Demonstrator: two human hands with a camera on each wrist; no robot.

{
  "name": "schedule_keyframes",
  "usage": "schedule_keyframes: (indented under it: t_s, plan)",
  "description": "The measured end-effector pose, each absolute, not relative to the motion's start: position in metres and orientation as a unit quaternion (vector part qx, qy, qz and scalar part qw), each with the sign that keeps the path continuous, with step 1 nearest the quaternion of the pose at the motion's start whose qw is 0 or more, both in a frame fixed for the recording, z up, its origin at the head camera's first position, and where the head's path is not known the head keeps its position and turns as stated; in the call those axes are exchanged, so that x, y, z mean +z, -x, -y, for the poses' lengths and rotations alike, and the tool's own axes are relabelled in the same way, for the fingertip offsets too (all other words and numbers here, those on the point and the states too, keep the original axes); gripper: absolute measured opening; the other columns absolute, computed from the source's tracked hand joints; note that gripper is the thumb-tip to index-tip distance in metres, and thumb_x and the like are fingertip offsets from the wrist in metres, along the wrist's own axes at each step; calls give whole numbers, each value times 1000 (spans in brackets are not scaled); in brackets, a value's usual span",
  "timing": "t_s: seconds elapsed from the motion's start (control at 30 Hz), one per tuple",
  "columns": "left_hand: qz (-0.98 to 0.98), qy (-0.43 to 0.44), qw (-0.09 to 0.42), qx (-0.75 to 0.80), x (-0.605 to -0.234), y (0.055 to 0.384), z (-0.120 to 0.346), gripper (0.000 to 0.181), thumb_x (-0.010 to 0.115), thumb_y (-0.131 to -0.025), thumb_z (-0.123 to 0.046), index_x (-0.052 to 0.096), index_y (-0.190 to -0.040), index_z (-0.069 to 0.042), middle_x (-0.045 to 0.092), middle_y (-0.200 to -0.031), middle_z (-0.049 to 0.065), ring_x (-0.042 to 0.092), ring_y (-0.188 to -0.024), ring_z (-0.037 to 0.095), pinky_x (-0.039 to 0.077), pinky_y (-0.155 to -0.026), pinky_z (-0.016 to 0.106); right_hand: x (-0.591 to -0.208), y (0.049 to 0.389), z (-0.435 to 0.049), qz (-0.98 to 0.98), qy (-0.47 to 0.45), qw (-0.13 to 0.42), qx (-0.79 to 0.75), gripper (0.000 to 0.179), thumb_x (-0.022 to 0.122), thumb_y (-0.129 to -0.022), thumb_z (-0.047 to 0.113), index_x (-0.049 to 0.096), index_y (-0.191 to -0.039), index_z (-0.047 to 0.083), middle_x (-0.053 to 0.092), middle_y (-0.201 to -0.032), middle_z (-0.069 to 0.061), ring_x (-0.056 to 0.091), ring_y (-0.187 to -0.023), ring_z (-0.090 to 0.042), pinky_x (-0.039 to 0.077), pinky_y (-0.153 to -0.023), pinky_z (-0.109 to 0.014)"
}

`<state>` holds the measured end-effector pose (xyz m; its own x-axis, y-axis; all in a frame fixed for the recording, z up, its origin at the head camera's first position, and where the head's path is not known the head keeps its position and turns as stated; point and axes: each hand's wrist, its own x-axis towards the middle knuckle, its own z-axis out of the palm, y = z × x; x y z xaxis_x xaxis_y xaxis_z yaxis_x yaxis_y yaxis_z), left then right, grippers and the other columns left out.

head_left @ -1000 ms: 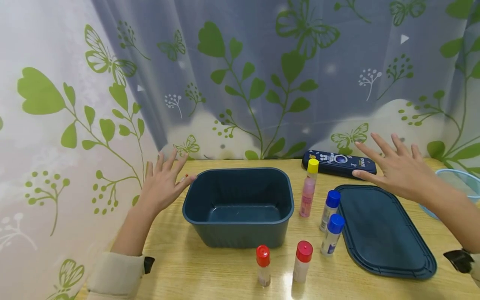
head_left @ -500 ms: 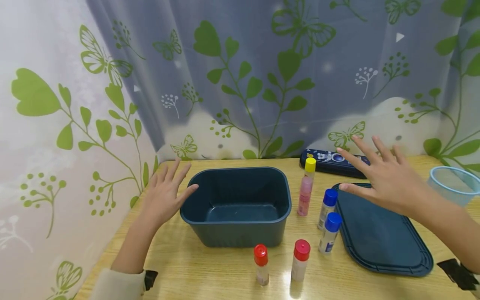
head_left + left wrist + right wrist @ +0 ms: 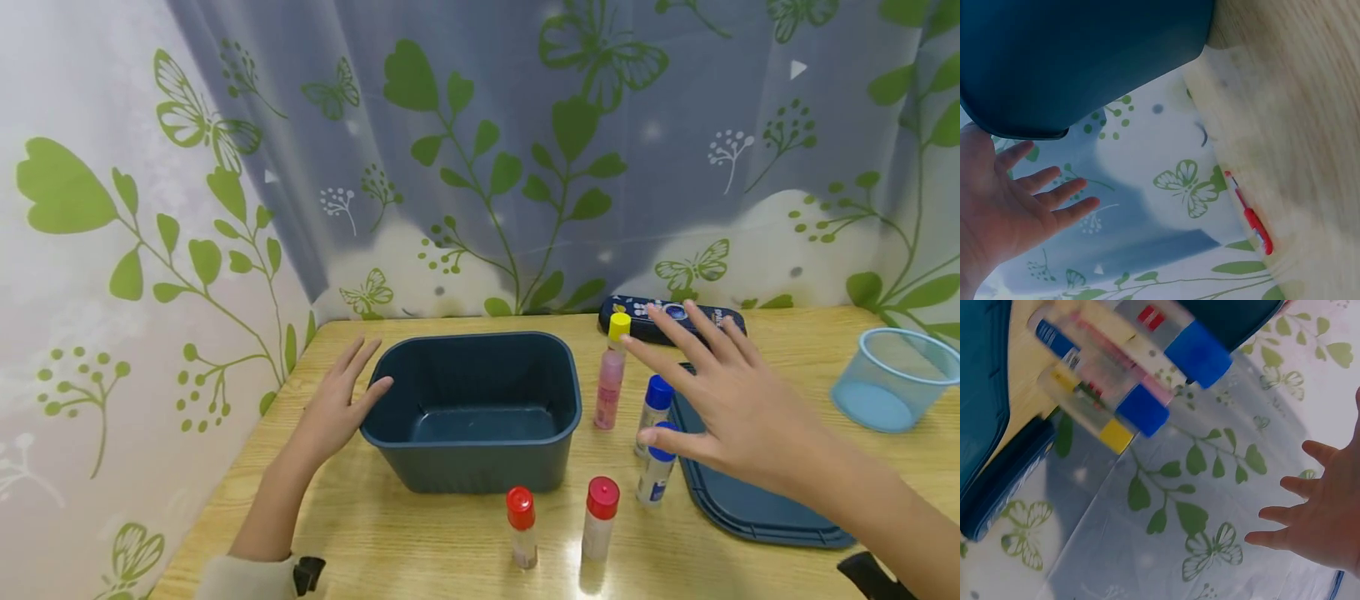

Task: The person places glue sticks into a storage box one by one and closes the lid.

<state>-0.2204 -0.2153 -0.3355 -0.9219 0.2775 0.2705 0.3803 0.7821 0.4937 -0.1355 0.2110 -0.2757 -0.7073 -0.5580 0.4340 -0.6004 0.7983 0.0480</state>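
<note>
My left hand (image 3: 335, 414) has its fingers spread at the left side of a dark blue-green bin (image 3: 480, 468), its thumb overlapping the rim in the head view. Nothing is in its grasp. Over the bin's flat lid (image 3: 765, 510), my right hand (image 3: 727, 408) reaches with fingers apart, holding nothing. Its thumb overlaps a blue-capped tube (image 3: 656, 487); another blue-capped tube (image 3: 658, 393) stands just behind. A pink tube (image 3: 609, 392) and a yellow-capped one (image 3: 619, 326) are left of this hand. Two red-capped tubes (image 3: 522, 533) stand in front of the bin. The hand hides part of the lid.
A dark pencil case (image 3: 628, 321) with a space print lies at the back by the patterned curtain (image 3: 480, 167). At the right stands a clear light-blue tub (image 3: 873, 404). The left wrist view shows a slim red pen-like thing (image 3: 1255, 222) on the wooden table.
My right hand has moved left and down, from above the lid's far side toward the blue-capped tubes. My left hand has dropped slightly beside the bin. The tub has come into fuller view.
</note>
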Motion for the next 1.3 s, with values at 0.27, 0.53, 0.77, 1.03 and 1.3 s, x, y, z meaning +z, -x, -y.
schedule_keyframes:
  t_s: [0.27, 0.53, 0.77, 1.03, 1.3]
  plan:
    - [909, 172, 77, -372, -342, 220, 218, 60, 48, -95, -39, 26, -146, -16, 20, -148, 13, 23, -131, 37, 25, -98, 58, -289, 112, -179, 891, -368, 233, 127, 80, 55, -81, 62, 31, -145, 20, 16, -151, -5, 11, -136, -31, 18, -102, -57]
    - [867, 171, 46, -465, -346, 225, 222, 57, 49, -96, -29, 26, -145, -11, 28, -143, 18, 37, -123, 39, 31, -98, 51, -301, 93, -153, 872, -379, 189, 248, 78, 66, -80, 50, 33, -144, 21, 24, -148, 0, 31, -129, -25, 41, -84, -58]
    - [873, 165, 16, -459, -337, 226, 223, 57, 49, -96, -33, 28, -145, -11, 34, -140, 19, 40, -121, 38, 36, -94, 51, -310, 90, -139, 859, -354, 133, 345, 67, 69, -81, 40, 39, -139, 27, 35, -142, 5, 40, -123, -20, 48, -79, -49]
    - [858, 162, -32, -487, -331, 226, 224, 55, 47, -97, -35, 30, -144, -12, 35, -140, 18, 41, -121, 34, 36, -96, 48, -315, 101, -133, 861, -331, 70, 380, 45, 66, -84, 40, 54, -125, 28, 49, -125, 13, 48, -113, -13, 47, -82, -46]
    - [863, 172, -30, -474, -334, 228, 223, 51, 46, -98, -28, 33, -142, -7, 27, -144, 21, 36, -125, 37, 35, -96, 50, -319, 116, -129, 857, -346, 16, 381, 36, 61, -86, 43, 61, -116, 23, 57, -116, 12, 52, -108, -14, 46, -85, -43]
